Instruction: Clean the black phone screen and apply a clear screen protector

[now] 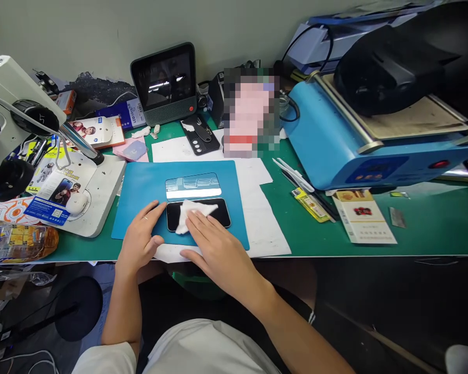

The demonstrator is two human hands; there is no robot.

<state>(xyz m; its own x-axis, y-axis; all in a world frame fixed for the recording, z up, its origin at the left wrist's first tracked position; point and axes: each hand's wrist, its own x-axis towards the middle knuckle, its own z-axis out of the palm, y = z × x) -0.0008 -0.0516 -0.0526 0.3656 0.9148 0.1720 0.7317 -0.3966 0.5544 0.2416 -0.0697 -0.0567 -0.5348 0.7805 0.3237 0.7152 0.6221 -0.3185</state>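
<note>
Two hands in play: right hand [215,244] lies flat, thumb out, on a white cloth [183,215] over the phone [222,214], left hand [139,240] loosely spread by its left edge. Phone's on the blue mat [142,182].

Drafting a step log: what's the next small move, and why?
Probably slide the white wipe toward the right end of the phone: the right grip rests on the wipe, which covers the middle and leaves that end mostly uncovered. The left grip is by the phone's left edge.
</note>
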